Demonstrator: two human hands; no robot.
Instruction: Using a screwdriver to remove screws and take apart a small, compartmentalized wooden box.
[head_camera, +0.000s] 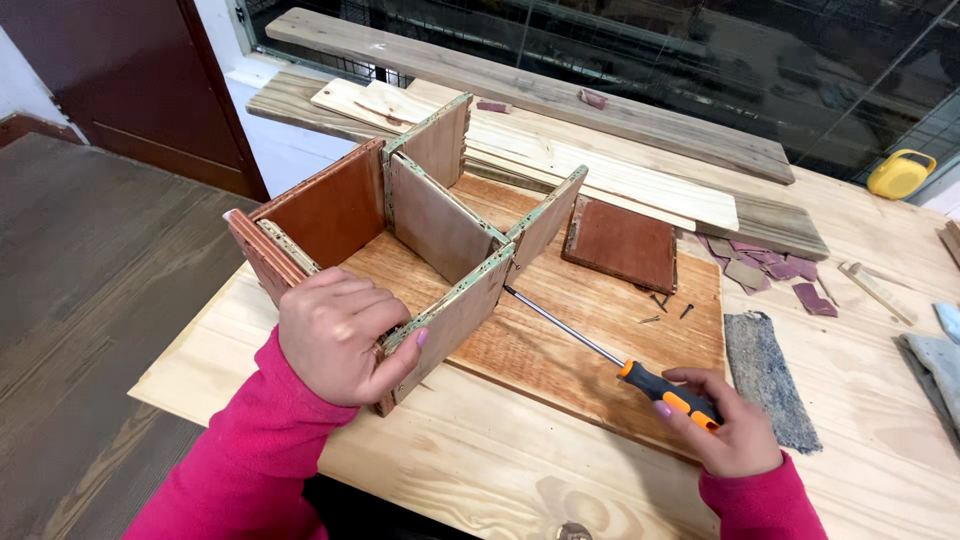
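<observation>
L hand (335, 335): clamped on box (420, 215) corner, 7 o'clock.
R hand (725, 430): fingers pinching screwdriver (600, 345) handle, 4 o'clock; tip at box wall.

Head view, steeply down, close

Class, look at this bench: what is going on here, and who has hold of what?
A person in pink sleeves steadies a wooden box frame with the left hand on its near corner. The right hand grips an orange-and-black screwdriver, tip at the frame's near panel. Loose screws and a square brown panel lie beside it.
</observation>
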